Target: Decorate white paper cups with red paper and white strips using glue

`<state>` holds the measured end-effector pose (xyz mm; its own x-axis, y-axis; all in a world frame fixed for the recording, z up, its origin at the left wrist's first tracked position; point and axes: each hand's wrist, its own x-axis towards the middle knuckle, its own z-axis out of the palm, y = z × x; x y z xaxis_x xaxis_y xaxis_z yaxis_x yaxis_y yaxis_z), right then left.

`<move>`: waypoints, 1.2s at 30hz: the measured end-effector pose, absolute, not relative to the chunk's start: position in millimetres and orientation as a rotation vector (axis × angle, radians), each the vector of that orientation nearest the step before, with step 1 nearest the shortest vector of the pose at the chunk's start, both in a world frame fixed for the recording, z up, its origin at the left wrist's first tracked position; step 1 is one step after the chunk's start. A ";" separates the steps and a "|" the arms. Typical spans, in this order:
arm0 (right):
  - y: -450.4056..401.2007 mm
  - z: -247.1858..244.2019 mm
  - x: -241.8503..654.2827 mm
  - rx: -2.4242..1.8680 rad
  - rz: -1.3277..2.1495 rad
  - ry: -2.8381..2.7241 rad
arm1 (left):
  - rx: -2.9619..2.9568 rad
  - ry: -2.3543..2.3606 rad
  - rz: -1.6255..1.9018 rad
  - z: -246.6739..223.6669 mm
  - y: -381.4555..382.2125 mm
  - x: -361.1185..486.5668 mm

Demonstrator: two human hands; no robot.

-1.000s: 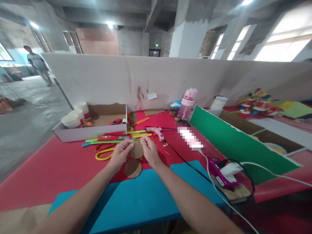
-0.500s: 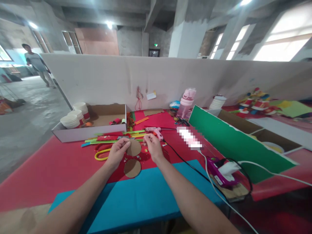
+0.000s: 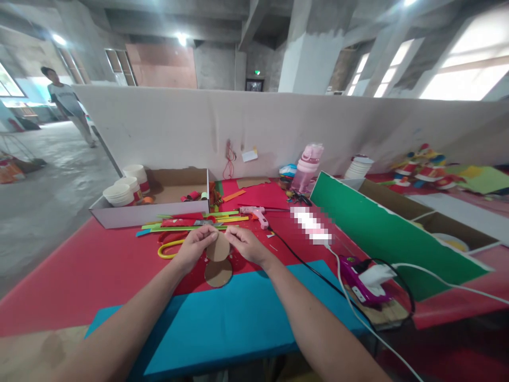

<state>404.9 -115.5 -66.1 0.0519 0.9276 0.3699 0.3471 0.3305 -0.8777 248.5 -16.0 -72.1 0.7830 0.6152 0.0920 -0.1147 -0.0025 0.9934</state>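
Observation:
My left hand (image 3: 199, 243) pinches the upper left edge of a round cardboard disc (image 3: 218, 248), held above the table. At the disc's upper right edge, my right hand (image 3: 245, 245) has its thumb and fingers closed together; whether they grip the rim or a small scrap on it is too small to tell. Just below, a second cardboard disc (image 3: 218, 275) lies flat on the red cloth near the blue board (image 3: 238, 318). Yellow-handled scissors (image 3: 169, 250) rest left of my left hand. Beyond my hands lie a pink glue gun (image 3: 256, 215) and several coloured strips (image 3: 226, 218).
A cardboard tray (image 3: 151, 213) with paper cups (image 3: 119, 195) stands at the left. A pink bottle (image 3: 306, 170) is at the back. Rightward are a green-sided box (image 3: 382, 239) and a purple power strip (image 3: 363, 284) with cables. A person (image 3: 69, 106) is in the left background.
My right hand has moved left to the upper edge of the held disc, closing the gap between my hands. The held disc sits slightly lower and overlaps the one on the table.

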 end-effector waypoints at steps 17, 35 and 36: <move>-106.9 -74.6 396.0 -1.095 0.593 -0.990 | 1.386 0.422 0.734 -76.2 -29.0 257.1; -98.7 -86.8 399.8 -1.225 0.743 -0.963 | 1.849 0.531 0.868 -83.7 -18.1 255.5; -98.5 -87.7 397.9 -1.214 0.770 -0.936 | 1.873 0.531 0.871 -82.7 -18.9 255.1</move>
